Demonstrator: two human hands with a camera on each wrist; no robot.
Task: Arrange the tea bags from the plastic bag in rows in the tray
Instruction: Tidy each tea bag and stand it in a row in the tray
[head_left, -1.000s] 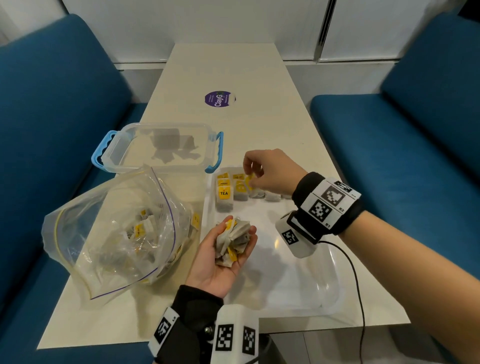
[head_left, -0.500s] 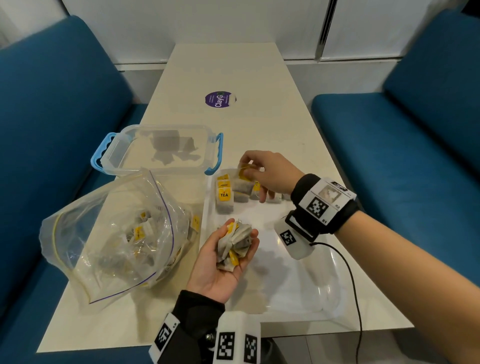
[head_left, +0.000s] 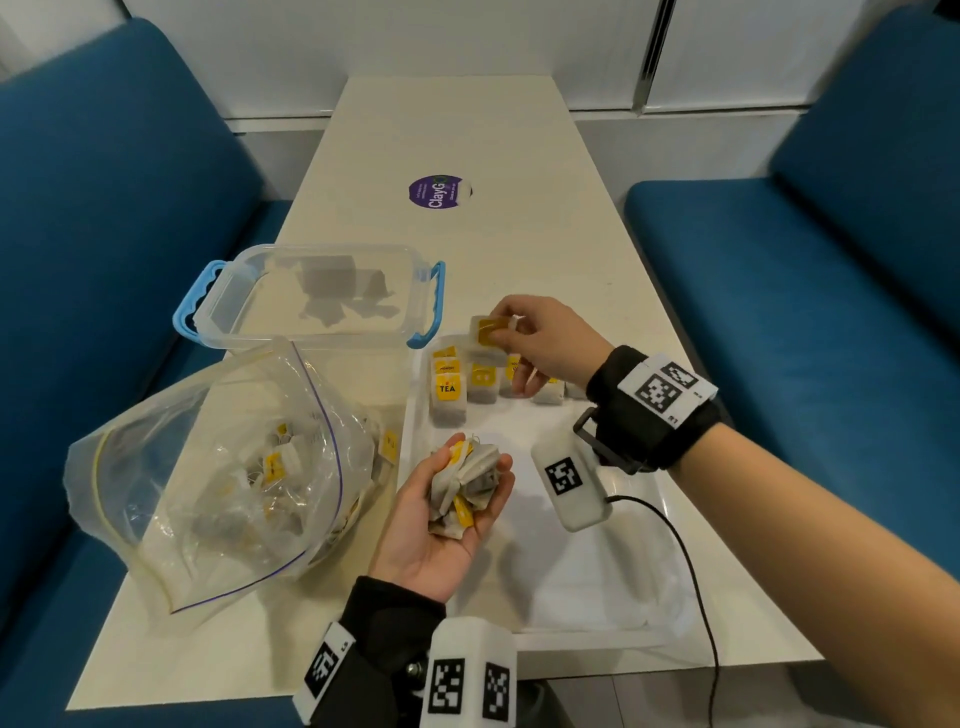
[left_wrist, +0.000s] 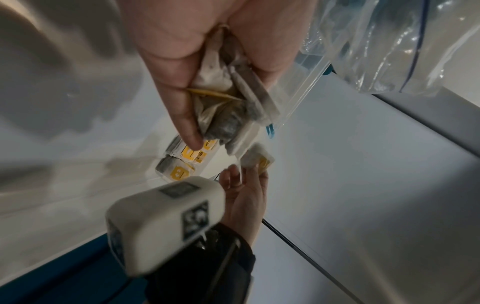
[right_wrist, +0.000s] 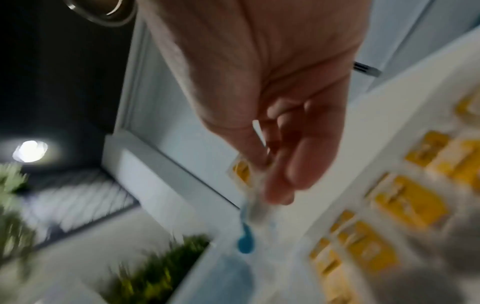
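A cream table (head_left: 467, 130) between blue benches carries a white tray (head_left: 597, 587) near its near right corner, tea bags with yellow tags rowed along the tray's far edge. The right hand (head_left: 545, 345) pinches one tea bag (head_left: 485, 332) over that edge. The left hand (head_left: 441, 519), cupped palm up, holds a crumpled bunch of tea bags (head_left: 465, 486) beside the plastic bag (head_left: 218, 478). The left wrist view shows curled fingers (left_wrist: 182, 115) round the bunch. The right wrist view, blurred, shows fingertips (right_wrist: 280, 185) pinching the bag.

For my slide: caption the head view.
Right hand pinches a tea bag above the tray; left hand cups more.
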